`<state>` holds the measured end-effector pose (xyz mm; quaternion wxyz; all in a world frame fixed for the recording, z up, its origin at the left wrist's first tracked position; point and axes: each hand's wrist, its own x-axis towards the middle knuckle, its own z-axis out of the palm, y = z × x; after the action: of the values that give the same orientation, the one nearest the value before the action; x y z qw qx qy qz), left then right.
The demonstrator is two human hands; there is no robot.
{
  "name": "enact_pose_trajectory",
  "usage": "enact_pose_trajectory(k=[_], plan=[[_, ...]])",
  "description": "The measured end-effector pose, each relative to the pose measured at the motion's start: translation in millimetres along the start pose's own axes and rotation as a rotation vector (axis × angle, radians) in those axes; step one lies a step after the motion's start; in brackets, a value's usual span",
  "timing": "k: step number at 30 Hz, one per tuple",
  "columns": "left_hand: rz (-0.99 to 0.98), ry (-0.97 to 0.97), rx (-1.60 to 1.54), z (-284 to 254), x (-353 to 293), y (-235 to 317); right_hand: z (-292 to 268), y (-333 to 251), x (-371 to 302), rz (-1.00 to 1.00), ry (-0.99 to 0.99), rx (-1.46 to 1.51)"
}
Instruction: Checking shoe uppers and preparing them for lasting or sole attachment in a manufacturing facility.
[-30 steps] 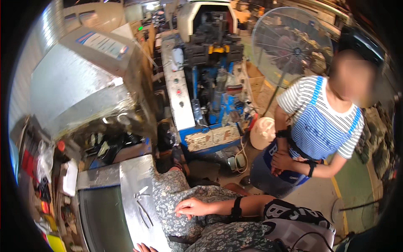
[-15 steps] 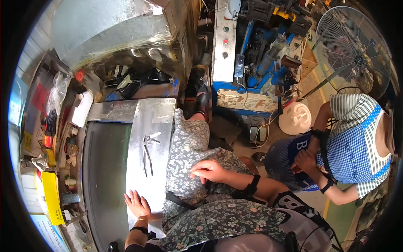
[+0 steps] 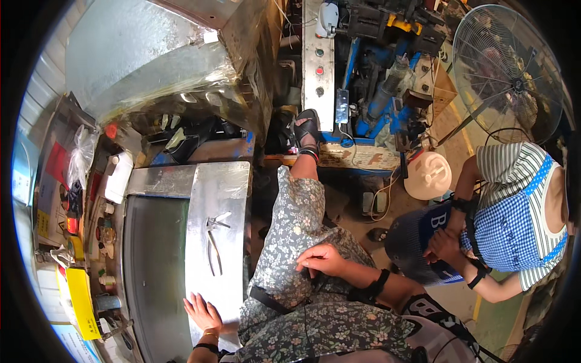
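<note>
We saw floral cloth (image 3: pixel 290 227) over our lap, right of the metal plate (image 3: pixel 221 181). Well right of the plate, dark blue cloth (image 3: pixel 411 251) bore white lettering, and a cream container (image 3: pixel 428 175) hid its contents. Left of the plate, a yellow panel (image 3: pixel 83 304) carried small dark print. Our left hand (image 3: pixel 204 313) lay on the plate, fingers apart; our right hand (image 3: pixel 324 260), right of it, curled over the floral cloth, its grip unclear. Pliers (image 3: pixel 210 243) lay on the plate.
</note>
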<state>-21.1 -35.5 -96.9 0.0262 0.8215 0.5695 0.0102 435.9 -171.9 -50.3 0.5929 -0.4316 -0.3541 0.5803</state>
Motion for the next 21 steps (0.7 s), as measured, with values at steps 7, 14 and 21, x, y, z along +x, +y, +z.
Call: enact_pose_trajectory(k=[7,14,21], plan=[[0.006,0.013,0.022,8,2,-2,4,1,6,0.02,-0.046,0.024],[-0.003,0.0,0.011,6,3,1,4,13,8,-0.011,-0.074,0.026],[0.0,0.021,0.022,13,0,-1,5,16,7,-0.015,-0.093,0.035]])
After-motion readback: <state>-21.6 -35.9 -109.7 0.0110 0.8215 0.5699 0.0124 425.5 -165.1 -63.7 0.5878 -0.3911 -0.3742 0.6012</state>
